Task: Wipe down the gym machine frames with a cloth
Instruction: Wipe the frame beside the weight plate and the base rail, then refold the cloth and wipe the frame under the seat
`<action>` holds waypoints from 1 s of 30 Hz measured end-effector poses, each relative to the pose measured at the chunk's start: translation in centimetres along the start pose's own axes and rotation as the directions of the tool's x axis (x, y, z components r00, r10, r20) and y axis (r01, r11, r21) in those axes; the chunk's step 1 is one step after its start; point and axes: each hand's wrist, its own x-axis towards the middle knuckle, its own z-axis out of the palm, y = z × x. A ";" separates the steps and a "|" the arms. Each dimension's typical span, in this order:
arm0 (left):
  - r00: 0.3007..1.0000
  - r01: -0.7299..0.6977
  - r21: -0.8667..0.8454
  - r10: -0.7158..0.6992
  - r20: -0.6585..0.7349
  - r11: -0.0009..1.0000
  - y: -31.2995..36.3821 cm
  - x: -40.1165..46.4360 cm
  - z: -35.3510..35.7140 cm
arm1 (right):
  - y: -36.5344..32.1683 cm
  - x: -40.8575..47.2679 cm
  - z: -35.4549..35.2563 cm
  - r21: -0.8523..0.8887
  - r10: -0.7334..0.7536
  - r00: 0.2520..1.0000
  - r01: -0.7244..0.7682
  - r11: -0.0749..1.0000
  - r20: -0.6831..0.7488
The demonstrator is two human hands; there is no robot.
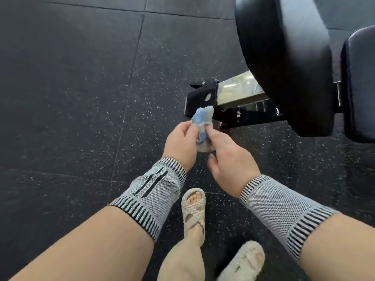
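Observation:
A small blue and white cloth [203, 116] is bunched between both hands, just below the end of the gym machine frame [239, 92], a shiny metal bar with a black end bracket [200, 98]. My left hand [181, 142] pinches the cloth's left side with curled fingers. My right hand [229, 157] pinches its right side with the fingertips. The cloth's top edge touches or nearly touches the black bracket. Both forearms wear grey knitted sleeves.
A big black padded cushion [284, 63] hangs over the frame at the upper right, with a second pad [359, 84] beside it. The floor is black speckled rubber tile [81, 98]. My feet in beige sandals [193, 209] stand below the hands.

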 end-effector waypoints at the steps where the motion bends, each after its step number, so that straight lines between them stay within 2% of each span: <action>1: 0.998 0.065 -0.045 -0.065 0.004 0.997 1.0 -1.3 -0.8 | -1.6 -0.6 -0.5 0.026 0.009 1.000 -0.009 1.000 0.004; 3: 0.993 0.113 -0.088 -0.110 0.035 0.990 3.2 -4.1 -3.1 | -5.4 -1.8 -2.1 0.054 0.013 1.000 -0.015 0.998 0.028; 6: 0.998 0.049 -0.042 -0.047 0.035 0.998 4.6 -6.8 -5.2 | -8.5 -2.6 -3.1 0.100 0.007 1.000 -0.007 0.995 0.006; 11: 0.999 0.050 -0.083 -0.050 0.000 0.995 7.6 -9.5 -10.0 | -13.8 -3.0 -4.8 0.039 -0.044 0.997 0.046 0.998 -0.068; 14: 0.999 0.041 -0.070 -0.040 0.021 0.997 9.1 -8.2 -12.4 | -15.9 -1.1 -4.5 -0.081 -0.082 0.971 0.065 0.995 -0.223; 17: 0.995 0.053 -0.023 -0.050 0.091 0.998 10.3 -4.2 -14.2 | -17.4 2.3 -3.2 -0.003 -0.047 0.931 0.050 0.999 -0.361; 19: 0.985 0.076 0.023 -0.078 0.154 0.997 10.8 -0.6 -14.9 | -17.9 5.1 -2.2 0.115 0.039 0.917 0.007 0.993 -0.397; 22: 0.949 0.047 0.167 -0.096 0.299 0.985 11.8 5.8 -14.9 | -17.6 9.4 -0.9 0.203 0.202 0.864 -0.119 0.972 -0.460; 26: 0.894 -0.020 0.318 -0.125 0.429 0.948 12.5 11.5 -14.9 | -17.6 14.3 1.4 0.347 0.451 0.787 -0.320 0.882 -0.420; 30: 0.861 -0.064 0.437 -0.172 0.479 0.897 12.7 15.8 -13.8 | -17.1 17.9 2.3 0.454 0.579 0.710 -0.395 0.799 -0.401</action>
